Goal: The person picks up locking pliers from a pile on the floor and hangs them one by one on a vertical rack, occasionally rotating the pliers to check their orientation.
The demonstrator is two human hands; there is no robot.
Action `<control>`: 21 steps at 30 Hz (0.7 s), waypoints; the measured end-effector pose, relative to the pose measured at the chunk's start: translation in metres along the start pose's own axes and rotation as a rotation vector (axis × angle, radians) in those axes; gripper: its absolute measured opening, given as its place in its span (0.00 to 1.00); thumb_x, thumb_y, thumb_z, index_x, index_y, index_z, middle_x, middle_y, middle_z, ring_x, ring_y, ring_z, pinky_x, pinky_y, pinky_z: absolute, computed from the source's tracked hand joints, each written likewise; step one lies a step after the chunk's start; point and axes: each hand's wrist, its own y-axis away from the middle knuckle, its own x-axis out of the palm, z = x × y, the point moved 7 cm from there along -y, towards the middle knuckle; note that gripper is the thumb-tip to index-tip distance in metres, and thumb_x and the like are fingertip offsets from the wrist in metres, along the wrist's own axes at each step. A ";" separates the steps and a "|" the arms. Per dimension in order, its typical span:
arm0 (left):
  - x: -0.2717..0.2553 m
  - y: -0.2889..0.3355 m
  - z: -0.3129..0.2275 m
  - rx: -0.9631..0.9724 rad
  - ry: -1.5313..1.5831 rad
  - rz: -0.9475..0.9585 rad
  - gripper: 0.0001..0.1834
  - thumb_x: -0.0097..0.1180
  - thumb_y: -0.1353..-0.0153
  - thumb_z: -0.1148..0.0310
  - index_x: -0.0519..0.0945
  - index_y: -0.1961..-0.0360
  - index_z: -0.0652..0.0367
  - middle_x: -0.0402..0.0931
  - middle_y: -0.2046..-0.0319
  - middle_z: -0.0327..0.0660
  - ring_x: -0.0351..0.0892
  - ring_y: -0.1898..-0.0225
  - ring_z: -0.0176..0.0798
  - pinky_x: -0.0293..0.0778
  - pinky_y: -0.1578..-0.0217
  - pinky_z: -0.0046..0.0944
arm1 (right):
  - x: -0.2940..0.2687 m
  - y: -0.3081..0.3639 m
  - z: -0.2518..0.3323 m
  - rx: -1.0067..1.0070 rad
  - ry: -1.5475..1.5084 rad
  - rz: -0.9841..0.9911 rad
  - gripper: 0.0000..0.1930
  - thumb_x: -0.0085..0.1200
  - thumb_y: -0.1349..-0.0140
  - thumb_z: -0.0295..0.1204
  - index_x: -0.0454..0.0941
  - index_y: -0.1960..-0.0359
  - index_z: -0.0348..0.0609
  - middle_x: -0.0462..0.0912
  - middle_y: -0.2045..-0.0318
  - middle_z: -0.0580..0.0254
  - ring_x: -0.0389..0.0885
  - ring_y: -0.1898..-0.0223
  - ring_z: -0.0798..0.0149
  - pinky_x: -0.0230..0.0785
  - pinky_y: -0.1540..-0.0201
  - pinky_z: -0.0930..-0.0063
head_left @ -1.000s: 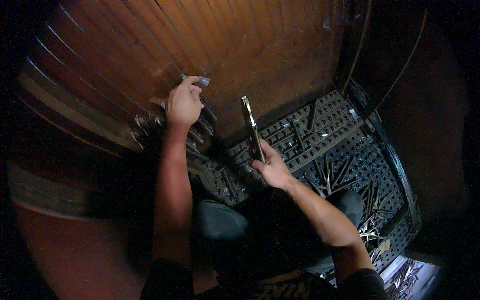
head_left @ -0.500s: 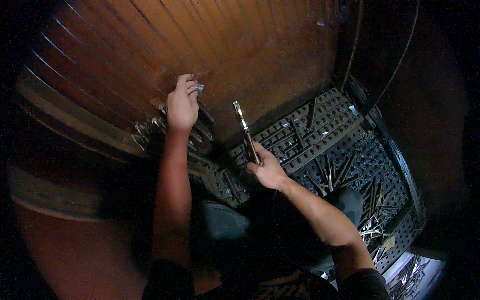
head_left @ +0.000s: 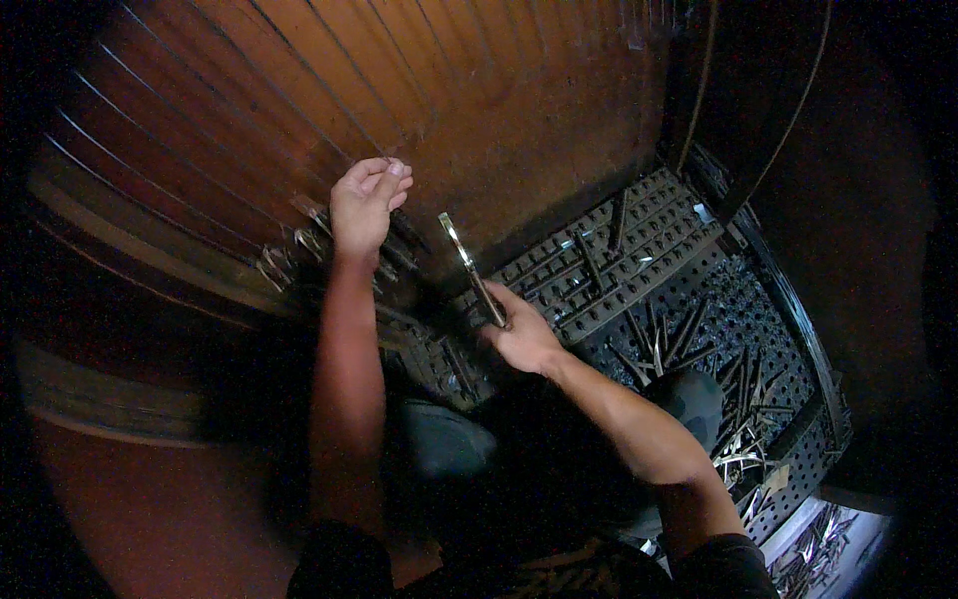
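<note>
My left hand (head_left: 364,210) is raised against the lower part of a rust-brown wall (head_left: 519,120). Its fingers are closed in a pinch near the end of one of the thin lines running down that wall. Whatever lies between those fingertips is too small to make out. To its right, my right hand (head_left: 524,334) grips a slim metal tool (head_left: 458,243), dark at the handle and bright at its flat tip. The tool points up and slightly left, apart from the wall and from my left hand. Its exact kind does not show.
Shiny bent metal strips (head_left: 309,240) bunch below my left hand. A studded metal platform (head_left: 649,215) and a perforated floor plate (head_left: 763,329) hold loose dark rods and scattered bright strips (head_left: 743,439). A pale tray (head_left: 843,544) of metal pieces stands lower right. Two cables (head_left: 788,130) hang at right.
The small shiny grey piece at my left fingertips no longer shows, and that hand has turned slightly. My right hand has shifted a little left with the tool.
</note>
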 end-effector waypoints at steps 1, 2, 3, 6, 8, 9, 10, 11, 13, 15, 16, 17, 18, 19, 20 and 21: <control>-0.001 0.004 0.001 -0.002 0.008 -0.013 0.14 0.60 0.32 0.66 0.79 0.53 0.65 0.84 0.56 0.48 0.84 0.54 0.40 0.78 0.53 0.38 | 0.000 0.001 0.006 -0.008 0.005 0.007 0.35 0.57 0.42 0.30 0.62 0.30 0.41 0.72 0.36 0.46 0.70 0.35 0.46 0.61 0.32 0.63; -0.003 0.008 0.000 0.006 0.011 -0.025 0.14 0.60 0.32 0.66 0.79 0.53 0.65 0.84 0.56 0.48 0.84 0.55 0.40 0.79 0.53 0.38 | 0.002 0.001 0.012 -0.017 0.010 0.014 0.35 0.57 0.42 0.30 0.62 0.30 0.41 0.73 0.37 0.46 0.71 0.35 0.46 0.62 0.32 0.63; -0.001 0.012 -0.002 0.015 0.020 -0.033 0.14 0.61 0.32 0.65 0.79 0.53 0.66 0.84 0.56 0.48 0.84 0.55 0.40 0.79 0.53 0.38 | 0.002 0.000 0.014 -0.004 -0.008 0.016 0.34 0.57 0.40 0.33 0.63 0.31 0.42 0.74 0.37 0.46 0.71 0.36 0.45 0.63 0.33 0.62; 0.005 0.025 -0.008 0.027 0.022 -0.033 0.14 0.59 0.31 0.65 0.80 0.53 0.67 0.84 0.55 0.48 0.84 0.54 0.41 0.80 0.52 0.38 | 0.008 -0.006 0.018 0.010 -0.073 0.008 0.32 0.56 0.36 0.40 0.65 0.32 0.42 0.75 0.39 0.45 0.73 0.38 0.45 0.64 0.35 0.61; 0.011 0.032 -0.008 0.048 0.031 -0.010 0.15 0.58 0.31 0.65 0.80 0.53 0.68 0.83 0.55 0.49 0.84 0.54 0.41 0.80 0.51 0.39 | 0.009 -0.011 0.019 -0.012 -0.125 -0.024 0.32 0.56 0.34 0.46 0.67 0.33 0.43 0.76 0.40 0.45 0.74 0.39 0.44 0.65 0.36 0.60; 0.009 0.036 -0.009 0.061 0.032 0.003 0.15 0.59 0.31 0.65 0.80 0.53 0.68 0.83 0.54 0.49 0.84 0.53 0.41 0.80 0.51 0.39 | 0.010 -0.012 0.021 -0.021 -0.120 -0.031 0.32 0.55 0.34 0.48 0.67 0.34 0.42 0.76 0.40 0.45 0.74 0.38 0.44 0.65 0.36 0.60; 0.009 0.039 -0.009 0.074 0.033 0.016 0.16 0.59 0.31 0.65 0.80 0.53 0.68 0.83 0.54 0.49 0.84 0.53 0.41 0.80 0.51 0.38 | 0.011 -0.013 0.024 -0.031 -0.114 -0.040 0.33 0.54 0.33 0.50 0.67 0.34 0.41 0.76 0.39 0.44 0.74 0.38 0.44 0.65 0.35 0.60; 0.008 0.042 -0.008 0.070 0.027 0.022 0.16 0.60 0.32 0.65 0.80 0.53 0.68 0.83 0.54 0.49 0.84 0.53 0.41 0.79 0.50 0.39 | 0.012 -0.013 0.025 -0.039 -0.108 -0.049 0.34 0.54 0.33 0.52 0.68 0.34 0.40 0.75 0.39 0.44 0.74 0.38 0.44 0.65 0.35 0.60; 0.005 0.043 -0.007 0.065 0.018 0.033 0.16 0.61 0.33 0.64 0.81 0.54 0.68 0.83 0.53 0.50 0.84 0.53 0.42 0.79 0.49 0.39 | 0.015 -0.018 0.022 -0.074 -0.070 -0.081 0.34 0.54 0.33 0.51 0.68 0.35 0.38 0.74 0.39 0.43 0.73 0.37 0.44 0.64 0.35 0.60; 0.005 0.049 -0.008 0.044 0.067 0.038 0.16 0.62 0.34 0.64 0.81 0.54 0.67 0.83 0.53 0.49 0.84 0.53 0.42 0.78 0.48 0.40 | 0.017 -0.021 0.019 -0.092 -0.041 -0.104 0.34 0.54 0.33 0.50 0.68 0.35 0.36 0.74 0.38 0.42 0.72 0.37 0.44 0.63 0.34 0.61; 0.006 0.053 -0.008 0.034 0.092 0.040 0.16 0.63 0.35 0.64 0.81 0.55 0.67 0.83 0.53 0.49 0.84 0.52 0.42 0.78 0.48 0.41 | 0.017 -0.021 0.017 -0.093 -0.031 -0.110 0.34 0.55 0.33 0.50 0.68 0.35 0.35 0.74 0.38 0.42 0.72 0.36 0.44 0.62 0.33 0.61; 0.006 0.055 -0.008 0.037 0.081 0.037 0.16 0.63 0.35 0.64 0.81 0.55 0.67 0.84 0.54 0.49 0.84 0.52 0.42 0.78 0.48 0.41 | 0.017 -0.022 0.015 -0.094 -0.022 -0.117 0.34 0.55 0.33 0.49 0.68 0.35 0.34 0.73 0.38 0.41 0.71 0.36 0.45 0.62 0.33 0.62; 0.005 0.057 -0.007 0.038 0.070 0.033 0.16 0.63 0.35 0.64 0.81 0.55 0.67 0.84 0.54 0.49 0.84 0.52 0.42 0.78 0.48 0.41 | 0.016 -0.021 0.019 -0.083 -0.037 -0.106 0.34 0.56 0.33 0.49 0.68 0.35 0.35 0.73 0.38 0.41 0.71 0.36 0.45 0.62 0.33 0.62; 0.005 0.058 -0.007 0.039 0.059 0.029 0.16 0.63 0.35 0.64 0.81 0.55 0.67 0.84 0.54 0.49 0.84 0.52 0.42 0.78 0.48 0.41 | 0.014 -0.019 0.024 -0.073 -0.052 -0.094 0.34 0.56 0.33 0.48 0.68 0.35 0.35 0.73 0.38 0.41 0.71 0.36 0.45 0.62 0.33 0.62; 0.004 0.060 -0.007 0.033 0.054 0.020 0.16 0.63 0.35 0.64 0.81 0.55 0.67 0.84 0.54 0.48 0.84 0.52 0.42 0.78 0.48 0.42 | 0.014 -0.018 0.026 -0.062 -0.068 -0.083 0.34 0.56 0.33 0.48 0.68 0.35 0.35 0.73 0.38 0.41 0.71 0.35 0.45 0.62 0.33 0.62; 0.005 0.061 -0.008 0.031 0.050 0.017 0.16 0.63 0.35 0.64 0.82 0.55 0.67 0.84 0.55 0.48 0.84 0.52 0.42 0.78 0.48 0.42 | 0.013 -0.018 0.027 -0.073 -0.059 -0.093 0.34 0.57 0.34 0.48 0.68 0.35 0.35 0.74 0.39 0.41 0.72 0.36 0.45 0.62 0.33 0.62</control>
